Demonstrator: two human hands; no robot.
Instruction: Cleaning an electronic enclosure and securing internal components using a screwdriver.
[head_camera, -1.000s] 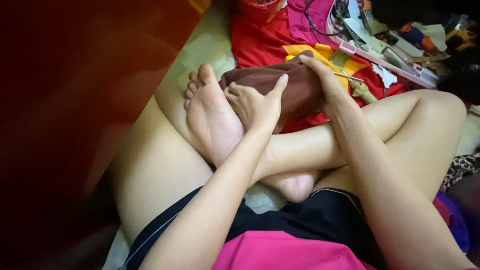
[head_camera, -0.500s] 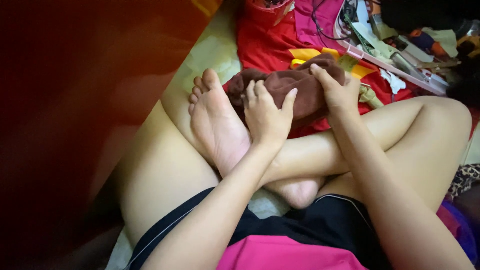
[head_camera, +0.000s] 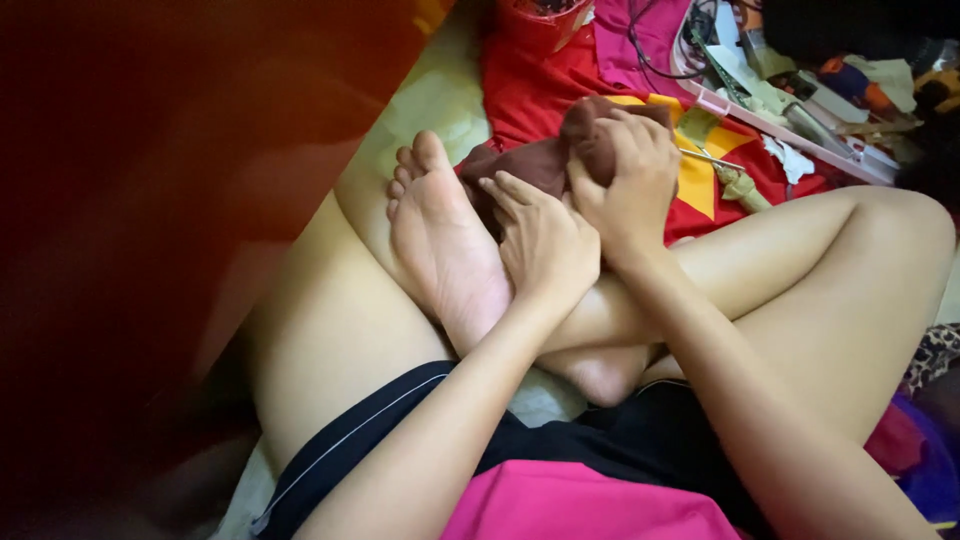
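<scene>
I sit cross-legged, my bare foot (head_camera: 440, 250) sole-up in the middle of the head view. A dark brown cloth (head_camera: 545, 155) lies bunched just beyond the foot. My left hand (head_camera: 545, 245) rests on the near part of the cloth, fingers pressing into it beside the foot. My right hand (head_camera: 630, 180) grips the far bunched end of the same cloth, fingers curled over it.
A red fabric with a yellow shape (head_camera: 700, 180) lies under the cloth. Behind it are a red bucket (head_camera: 540, 20), a pink tray edge (head_camera: 780, 125), cables and several scattered small items. A blurred dark red mass (head_camera: 150, 250) fills the left side.
The brown cloth has gone from spread out to bunched up. My right hand moved in towards my left hand, gathering the cloth; the view shifted slightly.
</scene>
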